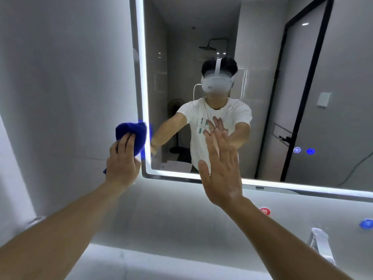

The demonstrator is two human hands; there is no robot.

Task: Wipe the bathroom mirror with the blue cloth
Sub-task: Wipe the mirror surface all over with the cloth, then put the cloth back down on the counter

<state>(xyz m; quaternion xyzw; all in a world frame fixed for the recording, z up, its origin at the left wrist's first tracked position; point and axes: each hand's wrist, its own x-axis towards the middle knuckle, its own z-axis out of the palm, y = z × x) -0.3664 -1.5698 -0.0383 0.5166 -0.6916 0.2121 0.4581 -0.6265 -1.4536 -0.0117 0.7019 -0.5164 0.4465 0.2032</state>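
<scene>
- In the head view, we saw the mirror [262, 57] on the far wall, edged with a bright white light strip along its left and bottom sides.
- Our left hand [123, 158] gripped the blue cloth [133, 136], fingers curled over the bunched fabric.
- The cloth sat against the mirror's lit left edge, just above the lower left corner, and a sliver of blue showed reflected in the glass.
- Our right hand [222, 168] was spread flat, fingers straight and close together, palm towards the glass; its fingertips met their own reflection near the mirror's middle.
- Two glowing touch buttons [310, 151] shone at the mirror's lower right.
- Below the mirror, a red sticker [264, 211] and a blue sticker [366, 223] sat on the wall at right.
- A chrome faucet [321, 243] stood near right, beside the pale counter [161, 263].
</scene>
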